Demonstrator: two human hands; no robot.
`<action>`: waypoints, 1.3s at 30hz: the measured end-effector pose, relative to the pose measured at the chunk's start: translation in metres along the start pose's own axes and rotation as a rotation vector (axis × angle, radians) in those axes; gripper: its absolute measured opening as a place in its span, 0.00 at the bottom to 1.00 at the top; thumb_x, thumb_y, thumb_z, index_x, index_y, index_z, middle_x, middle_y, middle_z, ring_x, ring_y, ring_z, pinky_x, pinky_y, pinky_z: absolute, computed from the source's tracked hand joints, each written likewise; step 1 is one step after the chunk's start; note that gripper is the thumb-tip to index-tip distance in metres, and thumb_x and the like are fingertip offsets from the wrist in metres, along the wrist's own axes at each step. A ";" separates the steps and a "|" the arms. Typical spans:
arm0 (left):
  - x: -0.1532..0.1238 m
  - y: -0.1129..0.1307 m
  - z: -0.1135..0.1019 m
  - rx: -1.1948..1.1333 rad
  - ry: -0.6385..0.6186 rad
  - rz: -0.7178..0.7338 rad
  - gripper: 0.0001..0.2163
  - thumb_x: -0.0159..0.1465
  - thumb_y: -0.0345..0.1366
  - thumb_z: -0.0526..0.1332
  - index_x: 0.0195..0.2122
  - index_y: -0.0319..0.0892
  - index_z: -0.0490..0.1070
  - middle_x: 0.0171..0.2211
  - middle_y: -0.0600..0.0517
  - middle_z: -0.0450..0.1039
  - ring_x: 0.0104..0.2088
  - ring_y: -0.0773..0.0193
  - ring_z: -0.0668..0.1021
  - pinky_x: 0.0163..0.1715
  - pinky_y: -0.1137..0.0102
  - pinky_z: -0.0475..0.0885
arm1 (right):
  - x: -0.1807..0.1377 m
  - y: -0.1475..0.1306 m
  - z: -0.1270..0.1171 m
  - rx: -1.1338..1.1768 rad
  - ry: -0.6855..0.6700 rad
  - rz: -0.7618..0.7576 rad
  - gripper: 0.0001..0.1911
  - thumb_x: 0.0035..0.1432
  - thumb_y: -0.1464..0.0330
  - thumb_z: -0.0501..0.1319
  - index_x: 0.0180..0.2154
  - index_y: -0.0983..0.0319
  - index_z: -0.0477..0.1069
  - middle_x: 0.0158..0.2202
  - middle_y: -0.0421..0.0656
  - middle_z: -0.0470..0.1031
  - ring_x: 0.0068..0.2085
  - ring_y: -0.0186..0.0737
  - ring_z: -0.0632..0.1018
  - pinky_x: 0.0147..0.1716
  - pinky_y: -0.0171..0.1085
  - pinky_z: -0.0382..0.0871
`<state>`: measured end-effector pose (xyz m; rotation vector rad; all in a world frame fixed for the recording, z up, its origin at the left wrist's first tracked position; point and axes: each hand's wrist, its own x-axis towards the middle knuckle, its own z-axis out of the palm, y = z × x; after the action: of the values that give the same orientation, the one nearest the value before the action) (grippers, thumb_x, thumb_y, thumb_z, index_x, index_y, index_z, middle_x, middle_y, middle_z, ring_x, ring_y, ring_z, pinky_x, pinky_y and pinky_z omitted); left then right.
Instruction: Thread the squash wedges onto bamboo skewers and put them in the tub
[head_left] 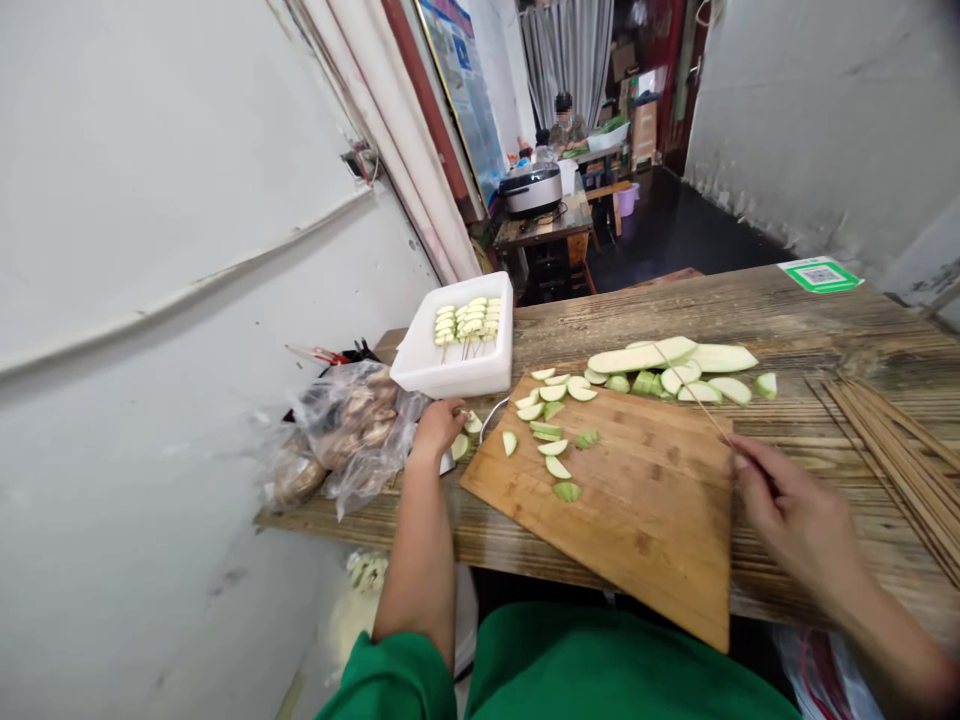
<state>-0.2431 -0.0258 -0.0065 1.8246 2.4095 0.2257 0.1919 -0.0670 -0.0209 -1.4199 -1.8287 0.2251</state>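
My left hand [437,424] rests at the left corner of a wooden cutting board [630,500], fingers curled over pale green vegetable slices [463,436] beside it. My right hand [787,510] pinches a thin bamboo skewer [694,392] that points up toward long vegetable slabs [667,355] at the board's far edge. Several small cut slices [553,430] lie scattered on the board.
A white tray [450,375] holding skewered slices [469,322] stands at the far left. Plastic bags of mushrooms [352,425] lie by the wall. A bundle of bare skewers [892,450] lies at right. A person sits far back by a cooker [531,187].
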 end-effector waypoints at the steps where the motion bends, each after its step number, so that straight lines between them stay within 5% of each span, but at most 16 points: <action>1: -0.002 -0.001 -0.003 0.011 -0.005 -0.005 0.16 0.55 0.38 0.55 0.44 0.38 0.70 0.41 0.45 0.73 0.41 0.60 0.73 0.41 0.70 0.64 | 0.006 -0.004 0.002 0.066 -0.046 0.028 0.17 0.57 0.64 0.50 0.45 0.61 0.67 0.31 0.44 0.74 0.25 0.37 0.74 0.25 0.35 0.69; 5: -0.018 0.001 -0.015 0.119 -0.176 0.002 0.15 0.50 0.40 0.59 0.39 0.43 0.72 0.40 0.47 0.74 0.40 0.57 0.73 0.38 0.69 0.65 | 0.026 -0.022 0.012 0.328 -0.209 0.101 0.18 0.59 0.62 0.48 0.47 0.61 0.65 0.28 0.41 0.71 0.19 0.31 0.68 0.18 0.32 0.63; 8: -0.030 0.006 -0.018 0.193 -0.246 0.034 0.20 0.48 0.37 0.61 0.45 0.47 0.69 0.45 0.47 0.71 0.46 0.53 0.71 0.43 0.65 0.62 | 0.038 -0.031 0.022 0.430 -0.264 0.103 0.17 0.58 0.62 0.49 0.46 0.61 0.66 0.27 0.41 0.70 0.19 0.31 0.67 0.18 0.31 0.62; 13: -0.042 0.010 -0.014 0.227 -0.232 -0.013 0.32 0.46 0.38 0.62 0.54 0.48 0.57 0.47 0.43 0.68 0.50 0.48 0.66 0.46 0.56 0.58 | 0.050 -0.038 0.044 0.549 -0.358 0.098 0.16 0.57 0.63 0.50 0.44 0.61 0.67 0.26 0.40 0.69 0.18 0.31 0.65 0.17 0.31 0.61; 21: -0.045 0.001 -0.007 0.195 -0.173 0.016 0.34 0.48 0.35 0.61 0.56 0.50 0.51 0.49 0.43 0.64 0.52 0.50 0.63 0.46 0.57 0.57 | 0.048 -0.032 0.060 0.811 -0.430 0.239 0.15 0.56 0.62 0.51 0.42 0.62 0.66 0.24 0.37 0.66 0.15 0.27 0.62 0.13 0.29 0.56; 29: -0.039 -0.002 -0.006 0.159 -0.174 -0.002 0.32 0.46 0.35 0.62 0.54 0.49 0.54 0.44 0.46 0.69 0.48 0.50 0.68 0.50 0.54 0.52 | 0.044 -0.026 0.063 0.853 -0.428 0.306 0.17 0.55 0.60 0.52 0.42 0.64 0.66 0.24 0.37 0.66 0.14 0.26 0.62 0.12 0.29 0.55; 32: -0.043 -0.003 -0.016 -0.144 -0.125 -0.012 0.32 0.47 0.37 0.61 0.54 0.45 0.55 0.43 0.47 0.69 0.46 0.54 0.70 0.49 0.57 0.58 | 0.043 -0.024 0.065 0.875 -0.440 0.307 0.19 0.54 0.58 0.52 0.43 0.64 0.66 0.23 0.37 0.65 0.14 0.26 0.62 0.12 0.29 0.55; 35: -0.054 0.013 -0.029 -0.773 -0.108 0.069 0.28 0.51 0.42 0.56 0.55 0.43 0.55 0.46 0.46 0.67 0.46 0.57 0.71 0.47 0.61 0.63 | 0.042 -0.027 0.066 0.886 -0.442 0.324 0.21 0.54 0.56 0.52 0.43 0.64 0.65 0.23 0.36 0.66 0.14 0.26 0.61 0.12 0.29 0.54; 39: -0.062 0.068 -0.033 -1.549 -0.307 0.125 0.25 0.56 0.46 0.48 0.52 0.37 0.60 0.48 0.41 0.67 0.49 0.53 0.70 0.48 0.56 0.62 | 0.042 -0.040 0.063 0.912 -0.439 0.333 0.20 0.53 0.57 0.52 0.43 0.64 0.63 0.20 0.35 0.66 0.13 0.27 0.62 0.11 0.28 0.53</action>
<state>-0.1675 -0.0690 0.0382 1.0325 1.0934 1.2358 0.1175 -0.0243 -0.0206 -1.0179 -1.4462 1.4302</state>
